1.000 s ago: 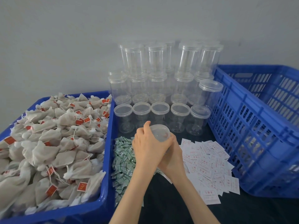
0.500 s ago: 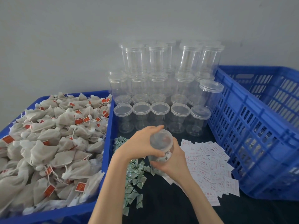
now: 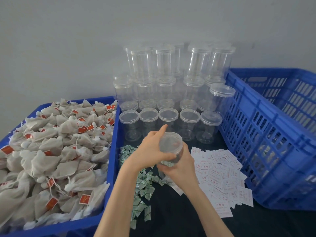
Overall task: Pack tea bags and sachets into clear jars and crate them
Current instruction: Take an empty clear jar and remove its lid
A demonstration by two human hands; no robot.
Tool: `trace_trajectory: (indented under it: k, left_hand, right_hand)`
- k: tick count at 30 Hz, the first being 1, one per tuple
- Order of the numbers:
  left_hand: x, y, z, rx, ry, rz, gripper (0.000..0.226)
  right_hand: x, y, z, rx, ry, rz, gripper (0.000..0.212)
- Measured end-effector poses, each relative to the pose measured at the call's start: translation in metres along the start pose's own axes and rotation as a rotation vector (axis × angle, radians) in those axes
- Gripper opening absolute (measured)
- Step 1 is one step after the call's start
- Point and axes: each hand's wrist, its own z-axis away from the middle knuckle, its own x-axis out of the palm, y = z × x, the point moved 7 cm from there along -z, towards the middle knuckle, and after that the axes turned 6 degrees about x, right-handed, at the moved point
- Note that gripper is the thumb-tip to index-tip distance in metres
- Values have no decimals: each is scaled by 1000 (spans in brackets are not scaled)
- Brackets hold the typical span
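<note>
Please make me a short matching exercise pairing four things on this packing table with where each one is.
Things:
1. tea bags
2. green sachets
3. white sachets
4. clear jar

Places:
A. spread on the dark tabletop beside the slotted crate
B. heaped in the blue bin at the left
C. gripped by the left hand at its lid and the right hand round its body
D. scattered on the tabletop next to the tea-bag bin

Pairs: 1-B, 2-D, 3-A, 4-C

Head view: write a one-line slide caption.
Left hand grips the lid of a clear jar held by the right hand, between tea bags and sachets.
</note>
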Motion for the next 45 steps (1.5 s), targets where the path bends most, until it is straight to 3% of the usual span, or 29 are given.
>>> trace_trajectory:
  k: [3,5,7,9,11,14,20,25,28,31,34,37,39,41,45]
  left_hand:
    - [1,2,6,-170,285,-103,107]
    - [7,4,9,-161,365,-56,111]
    - [13,1,5,-98,250,71,116]
    - [16,-2,2,-34,16,139,115]
    - [7,-4,2,24,-9,147,106]
    - [-5,-8,2,-41,193,143,102]
    - [4,-2,3,-84,416,126,100]
    - [3,9,14,-126,669,20,84]
    - [6,9,10,-123,642,69,84]
    - [6,9,12,-144,658,92,80]
    - [-5,6,13,-193,674,289,79]
    - [-8,-4,-1,-180,585,453,69]
    - [-12,-13,-10,-195,614,357,69]
    - [-14,-21,-20,-275,634,92,77]
    - [3,-30,-51,-303,530,-259,83]
  right_hand:
    - [9,-4,0,6,10,-34,85]
    - [12,-4,-2,23,5,-47,86]
    - [9,-4,-2,12,17,17,87]
    - [1,0,-3,32,36,31,88]
    - [-6,3,-3,62,45,13,85]
    - [-2,2,-4,95,24,9,80]
    - [7,-7,-1,56,33,86,74]
    - [7,-16,-3,22,82,140,52]
    - [5,-18,-2,24,101,143,60]
    - [0,-17,-1,37,91,145,81]
    - [-8,-10,0,50,101,107,97]
    - [-22,-1,-4,77,138,79,97]
    - [-37,5,-7,104,204,9,95]
    - [-51,10,-9,116,272,-22,96]
    - [-71,17,-12,112,321,-29,96]
